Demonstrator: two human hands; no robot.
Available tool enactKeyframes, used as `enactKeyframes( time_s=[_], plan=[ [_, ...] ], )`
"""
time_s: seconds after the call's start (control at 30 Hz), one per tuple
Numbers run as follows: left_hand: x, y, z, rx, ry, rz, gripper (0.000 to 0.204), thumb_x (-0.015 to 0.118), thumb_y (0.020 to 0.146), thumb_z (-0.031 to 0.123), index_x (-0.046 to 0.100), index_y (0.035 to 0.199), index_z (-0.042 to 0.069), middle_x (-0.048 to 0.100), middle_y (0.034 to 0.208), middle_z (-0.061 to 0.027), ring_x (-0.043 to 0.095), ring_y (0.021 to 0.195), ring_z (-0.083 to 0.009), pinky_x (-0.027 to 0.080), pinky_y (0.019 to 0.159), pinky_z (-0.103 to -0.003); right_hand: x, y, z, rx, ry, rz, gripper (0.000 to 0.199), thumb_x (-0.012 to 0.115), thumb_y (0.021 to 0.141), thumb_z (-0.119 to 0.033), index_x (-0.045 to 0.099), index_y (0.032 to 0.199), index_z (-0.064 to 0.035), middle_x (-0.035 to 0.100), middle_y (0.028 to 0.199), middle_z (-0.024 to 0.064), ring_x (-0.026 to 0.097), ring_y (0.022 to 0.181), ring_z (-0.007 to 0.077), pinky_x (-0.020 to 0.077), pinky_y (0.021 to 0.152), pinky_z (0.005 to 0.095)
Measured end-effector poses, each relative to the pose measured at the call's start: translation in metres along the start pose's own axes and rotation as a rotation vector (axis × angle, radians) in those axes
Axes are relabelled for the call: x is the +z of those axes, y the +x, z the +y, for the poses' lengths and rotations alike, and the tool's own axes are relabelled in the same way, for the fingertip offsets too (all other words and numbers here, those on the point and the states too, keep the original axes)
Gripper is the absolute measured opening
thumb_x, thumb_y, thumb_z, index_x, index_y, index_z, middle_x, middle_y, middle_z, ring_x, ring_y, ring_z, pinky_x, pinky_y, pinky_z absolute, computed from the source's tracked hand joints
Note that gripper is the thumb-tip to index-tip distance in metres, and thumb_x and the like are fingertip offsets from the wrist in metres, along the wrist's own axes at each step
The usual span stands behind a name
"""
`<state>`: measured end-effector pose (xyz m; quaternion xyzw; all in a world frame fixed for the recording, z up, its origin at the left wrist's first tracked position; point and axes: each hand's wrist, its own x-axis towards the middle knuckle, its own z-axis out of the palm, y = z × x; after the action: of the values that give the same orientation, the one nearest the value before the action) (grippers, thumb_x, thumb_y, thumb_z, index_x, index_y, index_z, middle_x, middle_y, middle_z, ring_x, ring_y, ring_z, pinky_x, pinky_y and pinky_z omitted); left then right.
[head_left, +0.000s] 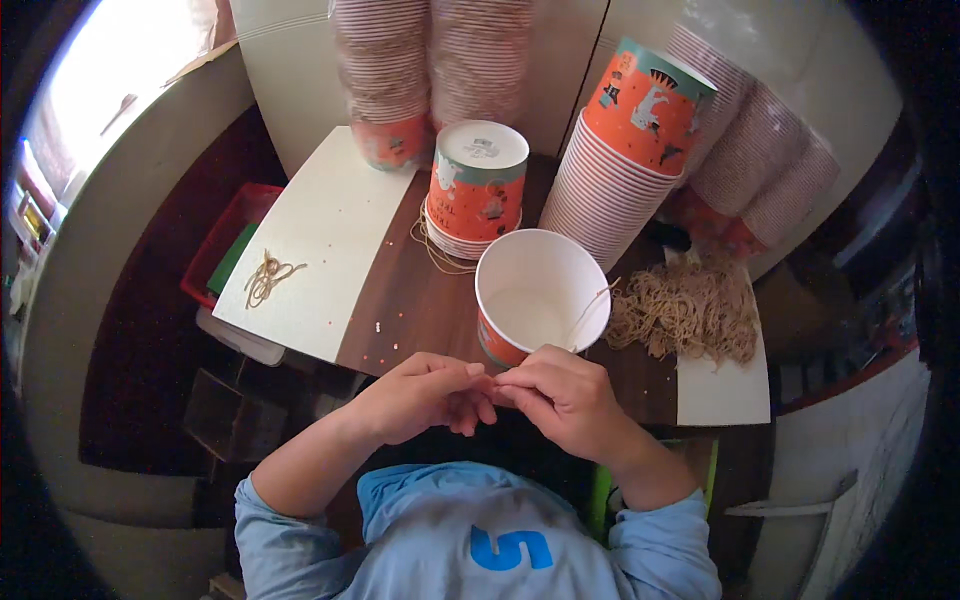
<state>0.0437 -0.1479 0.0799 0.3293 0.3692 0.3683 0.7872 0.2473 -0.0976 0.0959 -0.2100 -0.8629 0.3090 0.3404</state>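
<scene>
My left hand point(428, 396) and my right hand point(566, 398) meet at the table's near edge, fingertips pinched close together. Whatever lies between them is too small to make out. Just beyond them stands a large paper bucket point(540, 290), white inside and orange outside, its mouth facing up. A thin tan string point(590, 312) hangs over its right rim. To its right, a tangled heap of tan strings point(685, 315) spreads over the table. Behind it, a short stack of upside-down orange and green buckets point(478, 190) has string loops around its lower rims.
A tall leaning stack of buckets point(620, 165) rises at the back right. Plastic-wrapped bucket stacks point(385, 70) line the wall. On the table's white left panel point(340, 200) lies a small string bundle point(268, 278). A red bin point(215, 240) sits beyond the left edge.
</scene>
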Motion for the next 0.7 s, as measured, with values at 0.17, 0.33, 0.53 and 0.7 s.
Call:
enactKeyframes(
  time_s=[0.17, 0.33, 0.53, 0.7],
  plan=[
    [0.0011, 0.0025, 0.0, 0.008, 0.13, 0.026, 0.03, 0.051, 0.094, 0.028, 0.066, 0.098, 0.002, 0.065, 0.079, -0.0053, 0.058, 0.065, -0.009, 0.045, 0.059, -0.021, 0.0006, -0.0014, 0.0021, 0.004, -0.032, 0.023, 0.015, 0.067, 0.075, 0.003, 0.065, 0.089, -0.0006, 0.063, 0.079, 0.0093, 0.061, 0.071, 0.0208, 0.0492, 0.063, 0.0287],
    [0.0017, 0.0034, -0.0036, 0.085, 0.253, 0.051, 0.023, 0.057, 0.092, 0.022, 0.066, 0.098, 0.002, 0.065, 0.08, -0.0044, 0.058, 0.066, -0.0076, 0.047, 0.06, -0.02, 0.0025, -0.0025, 0.0037, -0.031, -0.033, 0.026, 0.014, 0.067, 0.074, 0.003, 0.065, 0.087, -0.0012, 0.063, 0.079, 0.0085, 0.061, 0.071, 0.0205, 0.0492, 0.062, 0.0288],
    [0.0032, 0.0001, -0.0045, 0.129, 0.325, 0.148, 0.014, 0.061, 0.089, 0.013, 0.066, 0.093, 0.001, 0.065, 0.082, -0.0045, 0.059, 0.07, -0.0073, 0.05, 0.064, -0.021, 0.0024, -0.0058, 0.0035, -0.027, 0.016, 0.003, 0.01, 0.066, 0.077, -0.003, 0.062, 0.086, -0.0018, 0.057, 0.077, 0.0104, 0.059, 0.068, 0.025, 0.0482, 0.06, 0.0332],
    [0.007, -0.0037, -0.0093, 0.198, 0.29, 0.144, 0.012, 0.067, 0.082, 0.009, 0.065, 0.088, -0.001, 0.065, 0.082, -0.0048, 0.059, 0.071, -0.0071, 0.05, 0.064, -0.021, 0.0023, -0.0085, -0.0016, -0.031, -0.004, -0.002, 0.011, 0.067, 0.075, -0.003, 0.06, 0.084, -0.0024, 0.056, 0.075, 0.0102, 0.058, 0.066, 0.0265, 0.0481, 0.059, 0.0344]
  ],
)
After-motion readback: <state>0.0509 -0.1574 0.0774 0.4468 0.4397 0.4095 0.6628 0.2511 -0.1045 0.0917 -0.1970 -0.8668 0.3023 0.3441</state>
